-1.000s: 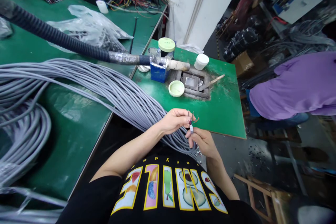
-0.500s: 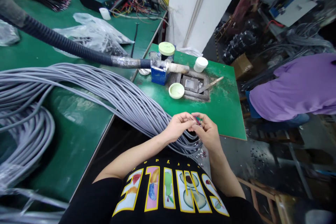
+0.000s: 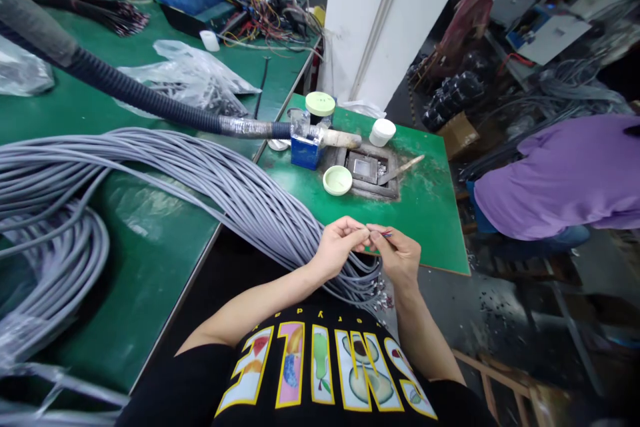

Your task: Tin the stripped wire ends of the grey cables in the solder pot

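Note:
In front of my chest both hands meet, fingertips pinched. My left hand grips the end of a grey cable, mostly hidden behind its fingers. Thin coloured wires, red and dark, stick out between the thumb and fingers of my right hand. Under my hands runs a thick bundle of grey cables, which comes from the left over the table edge. Its stripped ends, with small red and white wires, hang by my right wrist.
On the green board stand a solder pot with a scraper across it, a pale green dish, a white tub and a blue box under an extraction hose. A person in purple is at the right.
My fingertips have drawn closer together, and the coloured wires now lie flatter, pointing right out of my right hand's pinch. The view has shifted slightly.

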Available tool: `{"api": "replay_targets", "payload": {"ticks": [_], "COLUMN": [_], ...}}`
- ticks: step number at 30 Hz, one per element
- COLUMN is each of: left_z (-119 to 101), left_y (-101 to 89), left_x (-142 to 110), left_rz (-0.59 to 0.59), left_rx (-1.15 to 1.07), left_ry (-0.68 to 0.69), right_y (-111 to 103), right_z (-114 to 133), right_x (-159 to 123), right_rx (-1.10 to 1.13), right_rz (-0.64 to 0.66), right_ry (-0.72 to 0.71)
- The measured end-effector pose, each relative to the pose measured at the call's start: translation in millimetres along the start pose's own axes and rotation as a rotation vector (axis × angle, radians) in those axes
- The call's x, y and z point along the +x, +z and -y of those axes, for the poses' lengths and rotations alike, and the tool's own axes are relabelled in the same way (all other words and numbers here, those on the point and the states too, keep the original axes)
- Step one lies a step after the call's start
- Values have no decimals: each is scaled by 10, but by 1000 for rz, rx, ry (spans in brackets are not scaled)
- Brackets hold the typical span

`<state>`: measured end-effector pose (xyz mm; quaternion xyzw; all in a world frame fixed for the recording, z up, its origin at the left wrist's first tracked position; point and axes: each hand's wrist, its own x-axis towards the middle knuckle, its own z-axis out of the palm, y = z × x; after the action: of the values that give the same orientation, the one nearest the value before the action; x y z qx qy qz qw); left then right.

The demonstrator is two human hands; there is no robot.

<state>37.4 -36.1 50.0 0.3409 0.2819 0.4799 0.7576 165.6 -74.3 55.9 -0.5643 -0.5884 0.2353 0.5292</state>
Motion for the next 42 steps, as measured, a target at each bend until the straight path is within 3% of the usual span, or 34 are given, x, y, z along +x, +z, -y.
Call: {"api": "replay_targets", "payload": {"ticks": [6, 11, 15, 18, 21, 27, 36, 42], "left_z": [-32, -210, -279, -207, -122, -93, -85, -76], "left_y": [-54, -278, -649, -864, -945, -950, -967, -976], "left_x": [-30, 34, 120, 174, 203, 207, 198, 202], "left_rz": [-65, -163, -224, -110, -11, -22, 9, 6], "left_rx": [117, 201, 678, 1112, 1325, 1243, 1125, 1242], "left_ry": [98, 252, 497, 608, 665, 645, 576, 720], "right_y": [-20, -18, 33, 180, 378, 645, 755, 738], "right_z": [63, 135, 128, 83, 19, -102, -132, -92], "right_x": [128, 494, 1019, 1387, 1623, 1760, 1759, 1745], "right_rx": [-101, -208, -358, -528, -729, -989, -1164, -1182], "right_rz": [180, 200, 263, 392, 529, 675, 718, 706], "right_ry": [-1, -66, -118, -145, -128, -154, -210, -197]}}
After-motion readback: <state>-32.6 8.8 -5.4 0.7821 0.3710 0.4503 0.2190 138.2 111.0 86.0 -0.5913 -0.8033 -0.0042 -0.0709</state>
